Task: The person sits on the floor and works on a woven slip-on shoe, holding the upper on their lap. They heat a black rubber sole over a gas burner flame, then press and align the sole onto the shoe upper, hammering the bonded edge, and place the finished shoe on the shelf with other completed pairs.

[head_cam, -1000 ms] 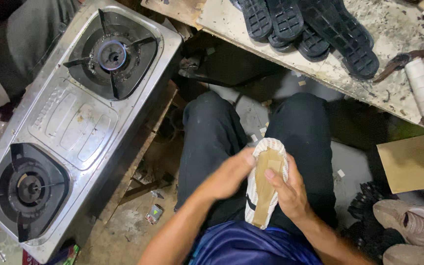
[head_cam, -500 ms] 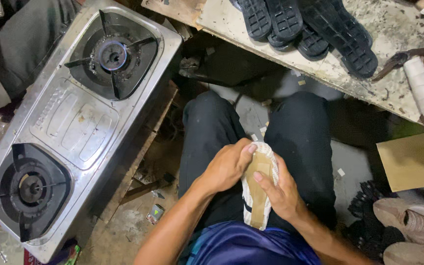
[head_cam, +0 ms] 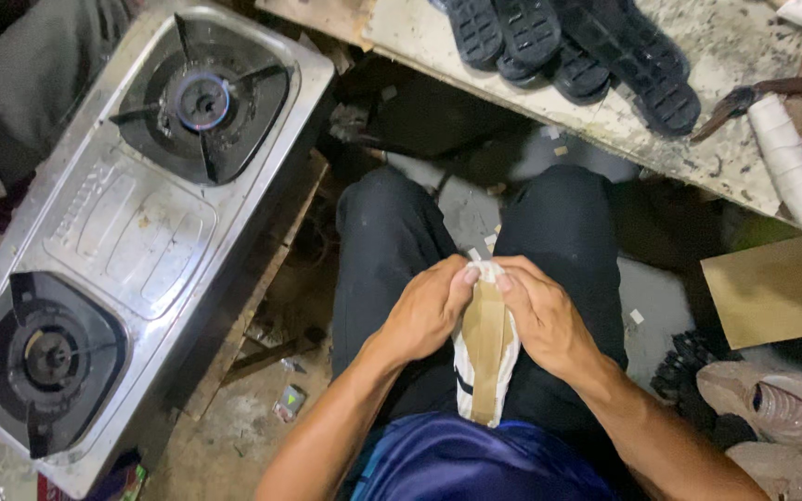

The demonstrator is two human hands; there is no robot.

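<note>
Both hands [head_cam: 489,311] pinch the far tip of a shoe upper [head_cam: 485,357], lengthwise away.

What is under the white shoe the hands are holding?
Under the white shoe upper with the tan insole are the person's black trousers; it sits between the thighs. The left hand and right hand cover its toe end, and its underside is hidden.

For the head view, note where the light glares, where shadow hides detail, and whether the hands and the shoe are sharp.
Head view: glare lies on the steel stove; deep shadow under the workbench hides the floor; the left hand, the right hand and the white shoe are sharp; edges bow slightly from the wide lens.
</note>
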